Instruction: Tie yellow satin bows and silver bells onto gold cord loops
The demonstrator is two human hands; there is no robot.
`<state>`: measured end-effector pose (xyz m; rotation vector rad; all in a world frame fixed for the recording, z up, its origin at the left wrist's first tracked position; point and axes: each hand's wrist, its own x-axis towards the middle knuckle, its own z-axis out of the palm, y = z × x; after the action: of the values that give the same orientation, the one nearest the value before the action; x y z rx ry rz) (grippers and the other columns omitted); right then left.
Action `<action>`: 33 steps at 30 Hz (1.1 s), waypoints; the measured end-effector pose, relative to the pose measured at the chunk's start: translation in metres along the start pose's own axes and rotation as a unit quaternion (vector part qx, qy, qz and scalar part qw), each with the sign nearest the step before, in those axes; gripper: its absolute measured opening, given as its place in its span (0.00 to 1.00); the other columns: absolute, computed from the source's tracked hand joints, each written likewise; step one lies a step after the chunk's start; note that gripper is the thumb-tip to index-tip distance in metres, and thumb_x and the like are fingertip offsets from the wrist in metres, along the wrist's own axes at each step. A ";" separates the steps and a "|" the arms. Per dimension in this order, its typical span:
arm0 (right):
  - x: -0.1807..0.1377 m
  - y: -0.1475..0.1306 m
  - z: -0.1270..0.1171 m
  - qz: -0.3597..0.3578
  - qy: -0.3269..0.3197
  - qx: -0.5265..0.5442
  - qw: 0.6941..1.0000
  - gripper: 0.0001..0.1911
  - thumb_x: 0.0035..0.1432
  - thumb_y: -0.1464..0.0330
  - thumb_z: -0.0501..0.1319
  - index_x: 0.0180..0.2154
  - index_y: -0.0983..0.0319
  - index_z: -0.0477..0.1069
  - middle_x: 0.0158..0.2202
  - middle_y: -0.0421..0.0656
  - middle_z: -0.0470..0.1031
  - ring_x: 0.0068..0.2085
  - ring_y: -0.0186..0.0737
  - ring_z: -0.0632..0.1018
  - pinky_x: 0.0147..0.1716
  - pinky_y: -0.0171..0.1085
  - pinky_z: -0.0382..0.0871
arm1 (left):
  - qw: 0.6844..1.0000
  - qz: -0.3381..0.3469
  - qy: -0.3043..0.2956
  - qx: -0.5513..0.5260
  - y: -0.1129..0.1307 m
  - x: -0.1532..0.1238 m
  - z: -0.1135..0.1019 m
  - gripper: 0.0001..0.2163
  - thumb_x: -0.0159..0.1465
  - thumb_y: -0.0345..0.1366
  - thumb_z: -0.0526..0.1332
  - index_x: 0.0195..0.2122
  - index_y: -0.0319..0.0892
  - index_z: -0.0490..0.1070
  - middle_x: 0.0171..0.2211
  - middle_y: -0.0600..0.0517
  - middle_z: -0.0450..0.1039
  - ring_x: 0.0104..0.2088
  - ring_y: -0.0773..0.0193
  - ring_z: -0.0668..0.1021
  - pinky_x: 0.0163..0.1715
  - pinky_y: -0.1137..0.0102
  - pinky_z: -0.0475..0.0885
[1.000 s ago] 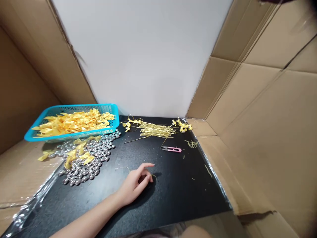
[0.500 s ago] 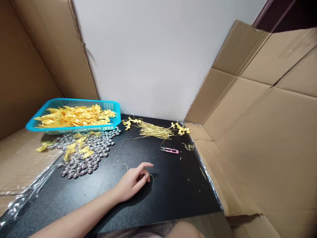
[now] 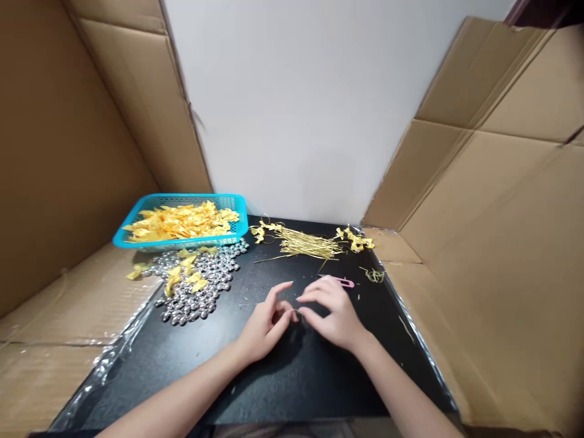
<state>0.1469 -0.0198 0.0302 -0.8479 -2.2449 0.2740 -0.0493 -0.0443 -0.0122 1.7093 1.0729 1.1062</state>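
My left hand point(image 3: 267, 328) is low over the black tabletop, thumb and fingers pinched on a thin gold cord point(image 3: 249, 304). One end of the cord trails out to the left behind the hand, and a short bit shows at the thumb tip. Facing it from the right, my right hand point(image 3: 335, 316) has its thumb and fingers apart around the cord's short end, with no hold on it that I can see. Just behind the right hand lie pink thread snips point(image 3: 347, 283), partly covered by its fingers.
A blue basket point(image 3: 117, 237) of yellow ribbon bows stands at the back left. Silver beads point(image 3: 196, 304) with several loose bows point(image 3: 196, 281) spread before it. Gold cords point(image 3: 310, 244) lie at the back, between finished-looking bow pieces point(image 3: 358, 239). Cardboard walls point(image 3: 493, 255) flank the table.
My right hand has come into view from the right and moved up to the cord at my left hand. The left hand keeps its pinch. The camera view has shifted left.
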 end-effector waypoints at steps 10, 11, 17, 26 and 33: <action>-0.001 0.021 0.016 0.058 -0.054 0.090 0.993 0.05 0.57 0.74 0.64 0.30 0.58 0.74 0.35 0.40 0.77 0.40 0.41 0.74 0.44 0.45 0.64 | 1.000 -0.011 -0.005 -0.003 -0.003 0.005 0.002 0.23 0.70 0.40 0.51 0.64 0.43 0.48 0.30 0.53 0.75 0.31 0.64 0.76 0.33 0.69 0.68; -0.002 0.021 0.017 0.067 -0.054 0.098 0.991 0.05 0.58 0.74 0.63 0.30 0.58 0.73 0.35 0.40 0.77 0.40 0.40 0.74 0.44 0.44 0.64 | 1.000 -0.015 -0.005 -0.004 -0.003 0.005 0.002 0.23 0.70 0.40 0.52 0.63 0.43 0.49 0.30 0.54 0.75 0.31 0.64 0.76 0.34 0.69 0.68; -0.007 0.016 0.027 0.134 -0.044 0.131 0.981 0.08 0.56 0.73 0.65 0.39 0.58 0.74 0.37 0.41 0.79 0.41 0.41 0.76 0.43 0.42 0.65 | 1.000 -0.018 -0.011 0.011 -0.002 0.006 -0.001 0.21 0.69 0.39 0.52 0.61 0.42 0.52 0.29 0.54 0.75 0.31 0.65 0.76 0.33 0.70 0.67; -0.009 0.020 0.025 0.119 -0.023 0.115 0.986 0.07 0.58 0.75 0.62 0.28 0.60 0.73 0.28 0.39 0.78 0.33 0.38 0.77 0.40 0.41 0.63 | 0.998 -0.026 -0.008 0.051 0.005 0.006 -0.007 0.14 0.66 0.37 0.53 0.52 0.41 0.63 0.25 0.56 0.72 0.27 0.65 0.75 0.31 0.71 0.67; -0.011 0.022 0.022 0.091 0.004 0.082 0.992 0.07 0.55 0.77 0.60 0.27 0.61 0.69 0.27 0.38 0.75 0.32 0.36 0.74 0.39 0.40 0.61 | 0.996 -0.018 -0.010 0.082 0.007 0.006 -0.008 0.13 0.64 0.33 0.52 0.49 0.41 0.66 0.23 0.56 0.73 0.25 0.65 0.75 0.29 0.71 0.66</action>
<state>0.1485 -0.0090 -0.0010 -0.9632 -2.1060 0.5317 -0.0535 -0.0391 -0.0021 1.8177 1.2054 0.9996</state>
